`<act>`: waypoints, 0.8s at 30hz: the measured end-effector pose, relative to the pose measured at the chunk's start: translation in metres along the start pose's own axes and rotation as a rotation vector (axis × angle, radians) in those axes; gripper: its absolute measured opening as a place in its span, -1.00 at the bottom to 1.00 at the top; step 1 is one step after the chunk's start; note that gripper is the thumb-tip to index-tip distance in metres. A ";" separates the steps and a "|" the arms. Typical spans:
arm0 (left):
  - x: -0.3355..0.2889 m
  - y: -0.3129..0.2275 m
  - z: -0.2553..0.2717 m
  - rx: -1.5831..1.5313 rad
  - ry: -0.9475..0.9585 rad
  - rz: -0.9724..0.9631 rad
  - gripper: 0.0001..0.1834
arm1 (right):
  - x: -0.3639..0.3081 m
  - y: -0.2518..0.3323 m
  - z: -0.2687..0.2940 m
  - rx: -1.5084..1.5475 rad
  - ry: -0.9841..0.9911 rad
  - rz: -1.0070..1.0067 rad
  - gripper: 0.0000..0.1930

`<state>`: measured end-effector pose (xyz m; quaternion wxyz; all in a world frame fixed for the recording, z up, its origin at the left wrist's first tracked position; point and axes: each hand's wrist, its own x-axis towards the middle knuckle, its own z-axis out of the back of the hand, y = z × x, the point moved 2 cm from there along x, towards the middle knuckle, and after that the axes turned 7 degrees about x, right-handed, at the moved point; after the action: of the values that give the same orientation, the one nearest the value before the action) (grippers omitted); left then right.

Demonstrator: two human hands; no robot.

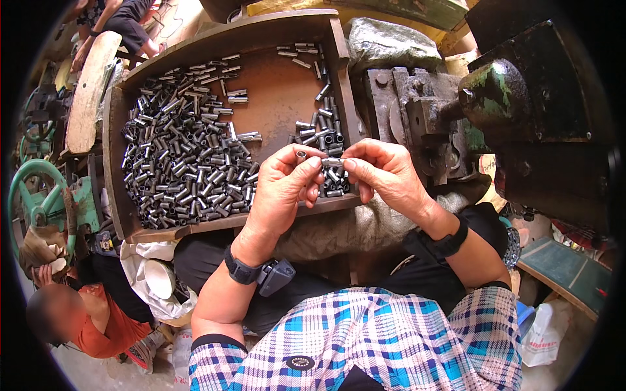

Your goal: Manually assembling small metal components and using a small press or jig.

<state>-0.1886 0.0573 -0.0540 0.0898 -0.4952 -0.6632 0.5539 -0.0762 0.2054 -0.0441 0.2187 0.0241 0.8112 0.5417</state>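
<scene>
My left hand (280, 186) and my right hand (390, 174) meet over the near right part of a shallow brown tray (116, 176). Between the fingertips of both is a short metal tube (333, 162), lying level, each hand pinching one end. A second short tube (300, 156) stands on end at my left hand's curled fingers, its open mouth upward. Many similar tubes are heaped in the tray's left half (189, 143). A smaller group (323, 127) lies along its right wall, partly hidden behind my hands.
Right of the tray stands a greasy machine (417, 111) with a dark housing (541, 85). A grey sack (391, 42) lies behind it. A person in an orange shirt (107, 322) is at the lower left, near a green handwheel (39, 195). Another person (127, 26) is at the far left.
</scene>
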 end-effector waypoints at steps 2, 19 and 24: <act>-0.002 -0.001 0.000 0.008 0.013 -0.027 -0.83 | 0.000 0.001 -0.001 -0.006 -0.006 0.006 -0.85; -0.006 0.000 -0.009 0.110 -0.016 -0.101 -0.83 | -0.003 0.007 0.001 -0.030 0.006 -0.044 -0.79; -0.006 0.004 -0.010 0.117 -0.023 -0.104 -0.82 | -0.004 0.005 0.004 0.005 0.024 -0.109 -0.78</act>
<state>-0.1768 0.0593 -0.0508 0.1396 -0.4476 -0.6555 0.5920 -0.0721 0.2096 -0.0392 0.2379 -0.0259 0.8154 0.5271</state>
